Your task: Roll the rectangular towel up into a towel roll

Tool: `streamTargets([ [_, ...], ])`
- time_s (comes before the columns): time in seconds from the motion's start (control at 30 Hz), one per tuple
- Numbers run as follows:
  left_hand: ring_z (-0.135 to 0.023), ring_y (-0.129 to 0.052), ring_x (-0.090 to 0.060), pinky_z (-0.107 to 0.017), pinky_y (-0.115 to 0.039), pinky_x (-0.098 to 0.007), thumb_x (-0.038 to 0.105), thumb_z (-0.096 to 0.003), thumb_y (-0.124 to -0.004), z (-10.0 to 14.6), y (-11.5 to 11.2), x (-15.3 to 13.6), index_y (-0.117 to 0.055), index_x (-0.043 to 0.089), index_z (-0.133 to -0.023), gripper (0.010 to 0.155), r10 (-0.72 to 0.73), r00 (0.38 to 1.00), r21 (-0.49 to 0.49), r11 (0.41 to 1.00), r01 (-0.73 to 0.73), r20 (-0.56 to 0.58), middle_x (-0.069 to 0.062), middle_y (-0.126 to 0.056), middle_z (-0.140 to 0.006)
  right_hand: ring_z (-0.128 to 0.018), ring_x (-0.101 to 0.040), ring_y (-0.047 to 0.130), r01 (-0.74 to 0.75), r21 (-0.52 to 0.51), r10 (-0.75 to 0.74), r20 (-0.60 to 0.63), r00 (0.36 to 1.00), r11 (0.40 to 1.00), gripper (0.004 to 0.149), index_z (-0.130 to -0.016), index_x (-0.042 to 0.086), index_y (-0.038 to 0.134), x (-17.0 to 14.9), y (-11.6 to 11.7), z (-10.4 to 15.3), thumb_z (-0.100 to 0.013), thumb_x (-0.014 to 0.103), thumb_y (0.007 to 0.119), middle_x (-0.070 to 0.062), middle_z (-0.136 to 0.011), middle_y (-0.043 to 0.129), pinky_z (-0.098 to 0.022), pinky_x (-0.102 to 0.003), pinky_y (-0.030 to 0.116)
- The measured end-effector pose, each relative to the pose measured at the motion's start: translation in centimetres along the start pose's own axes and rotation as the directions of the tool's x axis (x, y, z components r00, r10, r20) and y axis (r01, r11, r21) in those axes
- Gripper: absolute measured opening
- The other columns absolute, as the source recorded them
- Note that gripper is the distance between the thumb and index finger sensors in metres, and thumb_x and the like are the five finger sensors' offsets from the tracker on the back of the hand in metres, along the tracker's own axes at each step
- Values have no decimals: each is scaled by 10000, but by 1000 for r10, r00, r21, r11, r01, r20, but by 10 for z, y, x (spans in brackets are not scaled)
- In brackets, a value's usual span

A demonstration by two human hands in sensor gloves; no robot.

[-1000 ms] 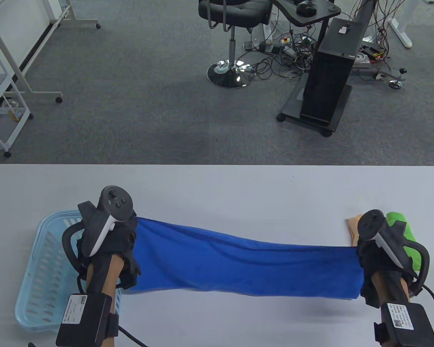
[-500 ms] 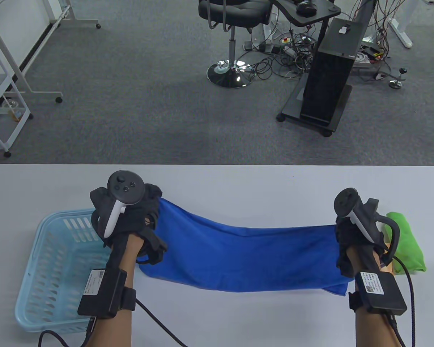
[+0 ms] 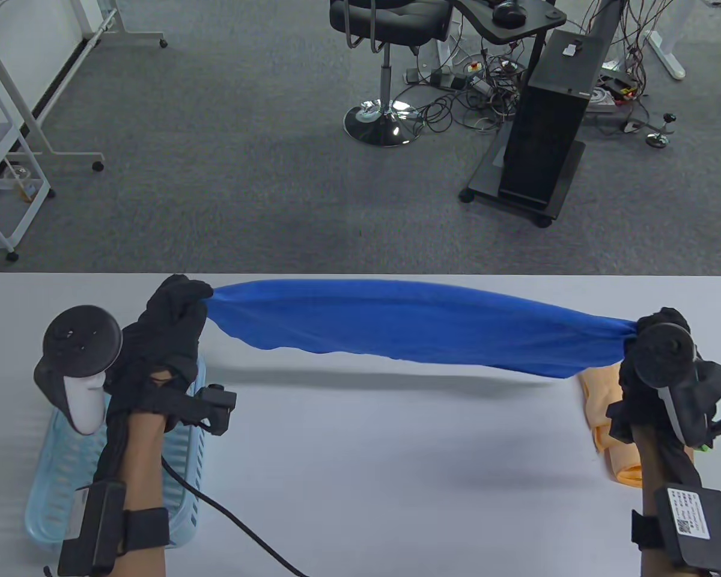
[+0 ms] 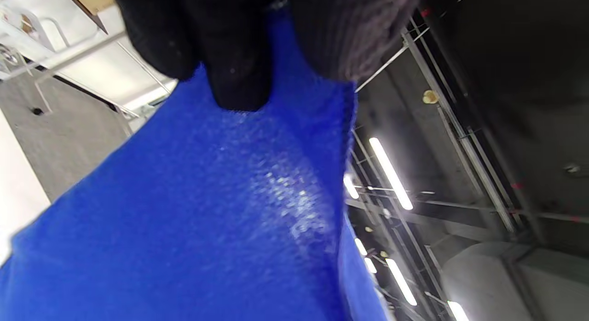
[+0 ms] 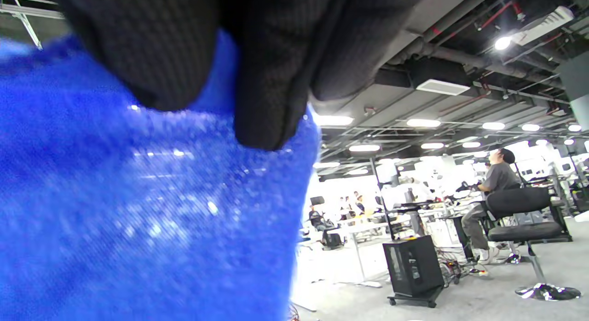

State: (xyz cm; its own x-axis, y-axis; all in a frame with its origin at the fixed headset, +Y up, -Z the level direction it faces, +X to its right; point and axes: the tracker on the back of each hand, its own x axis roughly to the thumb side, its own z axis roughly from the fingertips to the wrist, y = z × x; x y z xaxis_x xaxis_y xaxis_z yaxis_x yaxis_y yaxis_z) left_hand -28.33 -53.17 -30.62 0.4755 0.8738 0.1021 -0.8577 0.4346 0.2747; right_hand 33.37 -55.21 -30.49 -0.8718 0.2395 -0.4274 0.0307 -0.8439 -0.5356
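A blue towel [image 3: 408,327] hangs stretched in the air between my two hands, above the far half of the white table [image 3: 384,481]. My left hand [image 3: 177,303] grips its left end near the table's far left edge. My right hand [image 3: 652,327] grips its right end at the far right. In the left wrist view the towel [image 4: 207,210] fills the frame below my gloved fingers [image 4: 239,59]. In the right wrist view the towel [image 5: 147,210] hangs under my fingers [image 5: 267,82].
A light blue plastic basket [image 3: 54,475] stands at the table's left, partly under my left forearm. An orange folded towel [image 3: 607,415] lies at the right, beside my right wrist. Beyond the table are an office chair [image 3: 384,72] and a black computer stand [image 3: 541,132].
Both hands lifted the towel off the table and carried it toward the far edge. They also moved wider apart, pulling the towel taut. The green towel is now hidden; the orange one shows.
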Motion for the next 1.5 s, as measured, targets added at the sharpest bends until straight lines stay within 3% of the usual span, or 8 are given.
streamTargets([
  [0.13,-878,-904,-363,-599,-711,-590,341,-407,-851,31,-5,-20,-971,303,-818,430,-256,966,-151,956,250,-20,-164,-754,-1062,-657,-98,1006,50,185,-54,16,998,981,436,-693,259,843,-24,15,32,-259,299,855,-71,-865,801,-597,-394,776],
  [0.2,-898,-740,-412,-641,-600,-599,377,-376,-882,48,-16,-26,-1006,320,-788,433,-527,850,-180,837,517,-5,-130,-726,-1068,-644,-150,1016,38,301,-49,31,998,953,436,-698,272,865,-36,30,53,-263,301,859,-65,-857,819,-585,-447,772],
  [0.3,-913,-623,-412,-665,-508,-614,391,-347,-907,65,-31,-33,-1022,331,-753,427,-673,739,-244,710,661,44,-98,-720,-1049,-588,-200,1002,-44,383,20,68,997,923,432,-695,286,884,-48,43,73,-264,306,860,-55,-818,832,-585,-497,747],
  [0.6,-991,-507,-449,-695,-426,-647,406,-325,-911,78,-52,-38,-991,309,-712,407,-782,617,-346,557,755,87,-111,-688,-1070,-542,-232,953,-83,519,58,64,996,851,432,-720,286,882,-61,52,80,-291,289,831,-35,-732,808,-594,-534,710],
  [0.8,-1004,-403,-446,-711,-347,-638,450,-368,-732,65,-79,-38,-997,305,-721,464,-887,447,-414,366,834,118,-112,-596,-1112,-492,-230,951,-172,547,128,118,985,819,446,-741,264,897,-49,77,74,-308,278,790,-39,-699,823,-589,-530,715],
  [1.03,-1018,-355,-436,-725,-322,-632,469,-389,-778,50,-107,-42,-982,273,-729,442,-965,214,-424,133,896,150,-103,-516,-1144,-409,-215,981,-278,571,221,168,961,772,467,-752,261,855,-37,112,65,-287,292,825,-22,-639,872,-551,-500,759],
  [1.33,-1040,-266,-437,-734,-283,-629,449,-398,-775,30,-131,-51,-872,345,-881,503,-981,92,-471,2,882,168,-98,-414,-1178,-434,-229,974,-320,593,273,170,947,739,548,-812,246,869,-31,135,55,-280,360,806,-49,-719,870,-557,-509,749],
  [1.5,-1054,-272,-430,-740,-298,-628,395,-379,-849,27,-132,-50,-645,419,-1024,677,-983,70,-457,-16,889,171,-87,-419,-1176,-732,-307,861,-305,607,268,153,951,734,714,-929,254,749,-30,127,53,-254,488,787,-97,-933,701,-638,-566,637],
])
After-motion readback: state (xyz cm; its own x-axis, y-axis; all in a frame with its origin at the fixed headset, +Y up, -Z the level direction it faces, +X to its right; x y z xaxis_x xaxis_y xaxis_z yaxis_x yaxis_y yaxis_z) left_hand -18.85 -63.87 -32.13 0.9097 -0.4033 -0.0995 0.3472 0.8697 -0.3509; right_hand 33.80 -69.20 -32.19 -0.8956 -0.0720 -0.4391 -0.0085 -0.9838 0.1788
